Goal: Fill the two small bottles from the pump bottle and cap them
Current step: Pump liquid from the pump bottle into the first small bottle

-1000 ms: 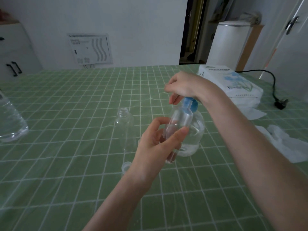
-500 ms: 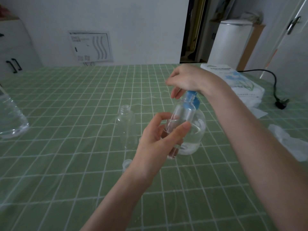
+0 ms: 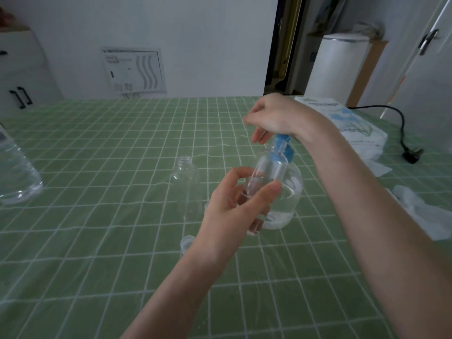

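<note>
Small clear plastic bottle (image 3: 266,172), pinched in left grip (image 3: 230,216), tilts at blue-topped clear pump bottle (image 3: 292,192) clasped under right grip (image 3: 276,116).

Dim, flat greyish light — no hard shadows under the grip. Above it the right hand (image 3: 276,113) blurs at the fingertips; farther out the tablecloth (image 3: 97,241) grid bows.
</note>
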Action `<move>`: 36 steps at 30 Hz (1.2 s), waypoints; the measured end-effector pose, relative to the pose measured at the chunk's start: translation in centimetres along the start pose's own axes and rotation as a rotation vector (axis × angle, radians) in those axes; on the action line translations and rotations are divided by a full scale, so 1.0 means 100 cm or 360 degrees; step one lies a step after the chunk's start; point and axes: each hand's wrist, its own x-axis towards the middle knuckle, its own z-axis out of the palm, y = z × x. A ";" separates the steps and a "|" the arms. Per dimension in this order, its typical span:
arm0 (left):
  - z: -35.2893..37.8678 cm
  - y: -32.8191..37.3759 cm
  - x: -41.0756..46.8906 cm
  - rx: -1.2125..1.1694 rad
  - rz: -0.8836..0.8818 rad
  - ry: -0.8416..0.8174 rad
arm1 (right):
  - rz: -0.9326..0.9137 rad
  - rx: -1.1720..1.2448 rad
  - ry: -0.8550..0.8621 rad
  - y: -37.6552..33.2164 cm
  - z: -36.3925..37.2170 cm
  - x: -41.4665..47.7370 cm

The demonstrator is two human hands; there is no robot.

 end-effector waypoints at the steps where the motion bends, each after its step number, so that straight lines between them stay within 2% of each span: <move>1: 0.000 0.000 0.000 -0.0005 -0.0003 0.0003 | 0.0008 -0.0011 -0.0013 0.000 0.000 0.001; 12: -0.001 -0.001 -0.002 0.0009 -0.0018 -0.0009 | 0.0096 -0.0060 -0.0119 0.005 0.008 0.000; 20: 0.000 0.001 0.000 0.0004 -0.0019 -0.0002 | 0.0037 -0.0069 -0.0036 -0.001 -0.002 -0.001; 31: 0.000 0.000 -0.002 -0.0010 -0.0020 -0.0015 | 0.0080 -0.0105 -0.0140 0.004 0.006 -0.001; 36: -0.001 0.000 -0.001 0.0004 -0.0034 -0.0023 | 0.0048 -0.0077 -0.0102 0.003 0.004 -0.002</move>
